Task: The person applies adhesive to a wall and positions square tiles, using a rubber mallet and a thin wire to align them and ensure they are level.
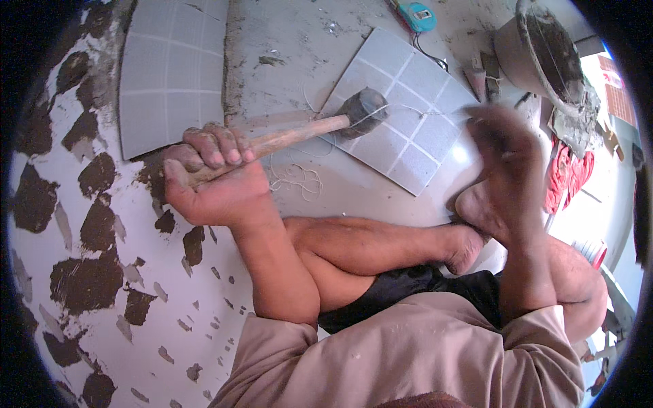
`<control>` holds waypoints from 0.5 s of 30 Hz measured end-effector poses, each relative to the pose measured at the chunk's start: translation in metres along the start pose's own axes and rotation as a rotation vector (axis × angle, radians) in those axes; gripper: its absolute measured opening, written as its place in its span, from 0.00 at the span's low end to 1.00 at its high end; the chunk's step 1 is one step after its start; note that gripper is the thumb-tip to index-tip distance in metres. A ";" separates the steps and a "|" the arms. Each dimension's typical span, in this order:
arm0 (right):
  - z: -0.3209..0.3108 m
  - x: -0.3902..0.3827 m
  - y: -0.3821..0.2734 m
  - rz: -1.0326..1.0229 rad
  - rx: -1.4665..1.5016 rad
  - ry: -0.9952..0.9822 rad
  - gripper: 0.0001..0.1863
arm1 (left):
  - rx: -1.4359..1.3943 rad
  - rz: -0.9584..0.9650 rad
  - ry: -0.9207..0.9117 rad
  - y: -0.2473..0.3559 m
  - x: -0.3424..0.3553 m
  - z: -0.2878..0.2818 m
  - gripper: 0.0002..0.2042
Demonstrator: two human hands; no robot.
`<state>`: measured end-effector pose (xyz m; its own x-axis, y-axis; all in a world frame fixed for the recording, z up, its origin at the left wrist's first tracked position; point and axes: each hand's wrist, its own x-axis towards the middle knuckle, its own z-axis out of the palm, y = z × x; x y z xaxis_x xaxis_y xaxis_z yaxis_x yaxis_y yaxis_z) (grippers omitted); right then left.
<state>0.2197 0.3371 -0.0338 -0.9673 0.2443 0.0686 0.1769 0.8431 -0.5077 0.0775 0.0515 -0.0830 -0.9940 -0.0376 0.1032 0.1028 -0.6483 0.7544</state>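
My left hand [211, 163] is wrapped round the wooden handle of a mallet [299, 133]. The mallet's dark, dusty head [366, 112] points right, over a loose grey tile [415, 146] with pale grid lines. A thin pale string [407, 107] runs from about the mallet head toward my right hand [500, 139]. That hand is raised near the tile's right side and smeared by motion, so its fingers and any grip on the string cannot be made out. More of the string [299, 182] lies in loose loops on the floor, below the mallet handle.
Tiles [173, 75] are set along the left wall, which bears dark mortar patches [88, 279]. A teal tape measure [416, 16] lies beyond the loose tile. At the upper right stands a mortar-smeared bucket [520, 58], with a trowel-like tool [477, 81] beside it and red cloth [568, 173] nearer me.
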 end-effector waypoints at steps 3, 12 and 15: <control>0.044 0.007 -0.060 0.652 0.833 -0.633 0.29 | -0.085 0.036 -0.043 0.007 -0.014 0.025 0.17; 0.096 0.068 -0.095 1.108 2.011 -0.473 0.13 | 0.595 0.454 -0.667 0.012 -0.030 0.030 0.11; 0.102 0.089 -0.068 0.898 1.908 -0.389 0.10 | 0.867 0.552 -0.260 0.015 -0.018 0.009 0.14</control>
<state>0.1033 0.2519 -0.0809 -0.7707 -0.0955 -0.6300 0.3793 -0.8633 -0.3331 0.0973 0.0493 -0.0678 -0.7731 0.0689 0.6306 0.6315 0.1774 0.7548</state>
